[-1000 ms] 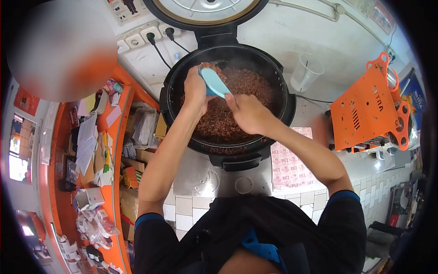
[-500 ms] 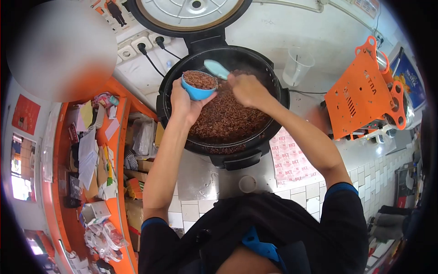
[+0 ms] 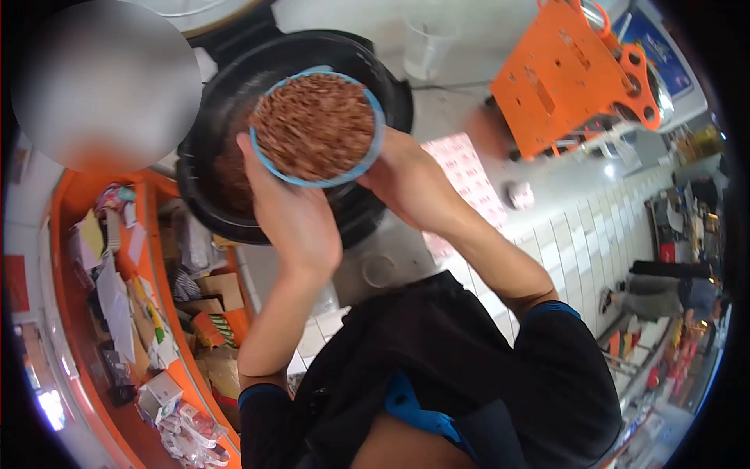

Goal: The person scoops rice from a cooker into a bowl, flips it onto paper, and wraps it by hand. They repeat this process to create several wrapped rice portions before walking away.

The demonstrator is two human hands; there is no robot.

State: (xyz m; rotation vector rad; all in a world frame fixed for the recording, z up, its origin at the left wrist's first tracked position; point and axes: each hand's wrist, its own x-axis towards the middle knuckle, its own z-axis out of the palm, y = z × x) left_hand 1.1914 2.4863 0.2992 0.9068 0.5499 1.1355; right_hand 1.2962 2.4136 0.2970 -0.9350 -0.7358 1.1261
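Close to my head is a blue bowl (image 3: 378,148) heaped with reddish-brown rice (image 3: 316,125). My left hand (image 3: 295,211) is closed around its left and near side. My right hand (image 3: 410,184) is at the bowl's right side, its fingers hidden behind it. A pale blue tip, which looks like the rice paddle (image 3: 319,69), shows just past the far rim; its handle is hidden. Below the bowl stands a large black rice cooker (image 3: 205,176), its lid (image 3: 195,16) raised at the back. Much of the rice inside the cooker is covered by the bowl and my hands.
An orange machine (image 3: 558,74) stands on the counter at the right, near a clear plastic cup (image 3: 428,51). Printed pink-and-white paper (image 3: 465,176) lies beside the cooker. Orange shelving (image 3: 144,227) with papers and boxes is at the left. A person (image 3: 664,297) is at far right.
The bowl has come up from over the cooker towards my head, with both hands at it. My right hand has moved from above the rice to the bowl's side. The view has turned right.
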